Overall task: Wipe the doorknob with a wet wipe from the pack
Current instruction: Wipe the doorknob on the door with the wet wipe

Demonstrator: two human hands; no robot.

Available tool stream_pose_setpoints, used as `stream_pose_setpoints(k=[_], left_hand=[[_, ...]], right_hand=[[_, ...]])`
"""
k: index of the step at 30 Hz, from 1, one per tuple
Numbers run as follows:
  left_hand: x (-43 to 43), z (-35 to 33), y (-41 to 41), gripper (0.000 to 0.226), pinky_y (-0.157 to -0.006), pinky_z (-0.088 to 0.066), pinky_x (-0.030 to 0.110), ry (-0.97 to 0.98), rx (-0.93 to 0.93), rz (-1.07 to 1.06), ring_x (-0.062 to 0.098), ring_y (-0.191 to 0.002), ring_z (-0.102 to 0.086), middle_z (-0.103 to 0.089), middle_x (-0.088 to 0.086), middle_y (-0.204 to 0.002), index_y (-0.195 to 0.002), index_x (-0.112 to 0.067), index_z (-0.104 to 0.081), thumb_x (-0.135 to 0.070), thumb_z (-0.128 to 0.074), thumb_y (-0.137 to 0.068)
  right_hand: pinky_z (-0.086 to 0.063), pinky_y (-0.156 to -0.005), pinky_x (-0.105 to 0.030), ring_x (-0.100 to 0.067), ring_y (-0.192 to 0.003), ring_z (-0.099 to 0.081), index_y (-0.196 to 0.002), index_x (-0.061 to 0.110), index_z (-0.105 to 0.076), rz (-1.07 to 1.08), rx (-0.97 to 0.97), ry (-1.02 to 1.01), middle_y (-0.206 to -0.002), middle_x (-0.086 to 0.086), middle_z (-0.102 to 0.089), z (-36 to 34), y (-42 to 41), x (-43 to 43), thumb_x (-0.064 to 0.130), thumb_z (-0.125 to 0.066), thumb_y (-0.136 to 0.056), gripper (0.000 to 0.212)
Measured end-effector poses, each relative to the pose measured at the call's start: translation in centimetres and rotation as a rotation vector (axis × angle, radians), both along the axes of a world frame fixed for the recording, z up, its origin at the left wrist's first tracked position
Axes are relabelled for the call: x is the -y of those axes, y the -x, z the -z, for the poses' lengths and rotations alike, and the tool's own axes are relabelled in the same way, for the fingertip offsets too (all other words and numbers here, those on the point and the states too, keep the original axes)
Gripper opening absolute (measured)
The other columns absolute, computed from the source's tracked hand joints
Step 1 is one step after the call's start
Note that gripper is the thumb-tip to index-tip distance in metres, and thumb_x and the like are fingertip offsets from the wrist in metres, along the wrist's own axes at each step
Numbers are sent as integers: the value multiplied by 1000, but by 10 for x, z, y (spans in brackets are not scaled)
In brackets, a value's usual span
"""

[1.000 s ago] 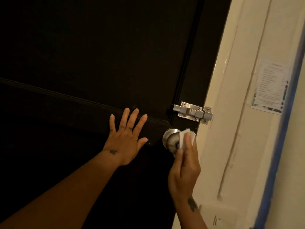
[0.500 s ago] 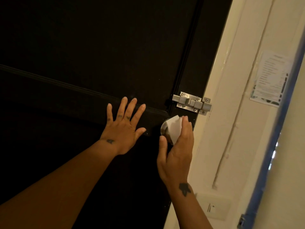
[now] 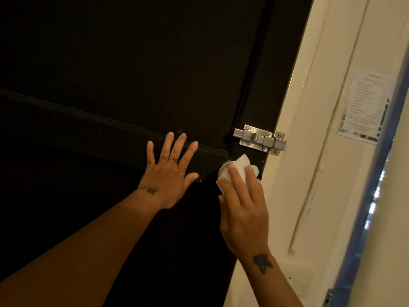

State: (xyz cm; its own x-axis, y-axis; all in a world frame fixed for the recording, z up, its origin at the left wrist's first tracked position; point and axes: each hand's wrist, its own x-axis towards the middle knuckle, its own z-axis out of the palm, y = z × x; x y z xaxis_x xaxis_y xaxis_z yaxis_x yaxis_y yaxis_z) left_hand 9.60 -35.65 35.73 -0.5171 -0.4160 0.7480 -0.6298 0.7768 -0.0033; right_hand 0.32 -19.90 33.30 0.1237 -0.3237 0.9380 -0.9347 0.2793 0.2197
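A round metal doorknob (image 3: 222,169) sits near the right edge of a black door (image 3: 132,74); only its left rim shows. A white wet wipe (image 3: 241,166) is draped over the knob, and my right hand (image 3: 242,204) presses it there with the fingers laid across it. My left hand (image 3: 169,173) lies flat on the door to the left of the knob, fingers spread, holding nothing. The wipe pack is not in view.
A silver slide bolt (image 3: 260,138) is fixed just above the knob, bridging door and cream frame (image 3: 309,151). A printed paper notice (image 3: 365,107) hangs on the wall at right. A blue-edged strip (image 3: 376,185) runs down the far right.
My right hand has spread over the knob with the wipe, which now covers almost all of it; a second ago the knob's face showed. My left hand stays flat on the door.
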Motion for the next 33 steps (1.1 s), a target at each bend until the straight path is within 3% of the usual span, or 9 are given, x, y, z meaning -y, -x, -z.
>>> stream_pose_setpoints(k=[2, 5, 10, 14, 19, 23, 27, 30, 33], left_hand=[[0, 0, 0, 74, -93, 32, 51, -1, -2, 1, 17, -112, 56, 43, -5, -134, -107, -40, 56, -57, -13, -86], [-1, -1, -1, 72, -96, 27, 53, -16, 7, -2, 17, -111, 56, 44, -4, -133, -107, -39, 56, -58, -9, -83], [-1, 0, -1, 71, -96, 27, 53, -13, 8, 5, 16, -109, 57, 43, -4, -134, -108, -38, 56, -58, -7, -81], [-1, 0, -1, 73, -95, 28, 52, -13, 6, 6, 16, -109, 57, 44, -4, -133, -107, -39, 56, -58, -11, -84], [-2, -2, -2, 74, -97, 26, 53, -30, 14, 11, 20, -118, 48, 44, -4, -133, -106, -39, 56, -57, -13, -87], [-3, -3, -2, 75, -96, 26, 53, -34, 25, 2, 21, -121, 45, 45, -4, -132, -103, -39, 57, -57, -13, -86], [-2, -2, -2, 75, -94, 29, 52, -28, 26, -3, 18, -112, 53, 45, -4, -132, -104, -39, 58, -58, -13, -86], [-2, -2, -2, 73, -94, 29, 52, -17, 26, -2, 18, -113, 53, 44, -4, -133, -105, -39, 57, -58, -10, -84], [-2, -2, -1, 71, -94, 29, 52, -19, 22, -1, 18, -112, 54, 43, -4, -133, -105, -40, 57, -58, -8, -82]], right_hand=[[-44, -94, -56, -41, -124, -42, -116, 8, -58, -16, -19, -6, -127, -16, -57, -7, 2, -4, 34, -30, -96, 43], [-39, -96, -55, -41, -121, -45, -118, 6, -57, 10, -34, -32, -124, -16, -59, -18, -3, -3, 30, -46, -87, 40], [-28, -97, -60, -41, -122, -45, -111, 11, -61, 184, -394, -249, -125, -14, -59, -18, 9, -15, 28, -66, -70, 45], [-34, -96, -59, -43, -122, -43, -112, 11, -59, 166, -343, -273, -130, -20, -53, -29, 15, -20, 26, -75, -67, 50], [-27, -97, -60, -44, -124, -40, -115, 11, -59, 188, -434, -302, -131, -19, -52, -22, 22, -22, 24, -68, -70, 48], [-31, -96, -59, -45, -124, -38, -118, 10, -56, 120, -319, -239, -131, -21, -51, -21, 21, -19, 29, -58, -75, 47], [-35, -95, -62, -45, -123, -39, -118, 11, -58, 108, -322, -219, -131, -20, -52, -20, 23, -13, 29, -57, -78, 44], [-32, -102, -53, -37, -129, -31, -119, 11, -56, -40, -94, -120, -133, -20, -49, -21, 17, -8, 31, -45, -86, 39], [-27, -107, -34, -27, -134, -28, -125, 14, -50, -260, 192, -2, -139, -15, -43, -15, 11, -2, 28, -42, -90, 39]])
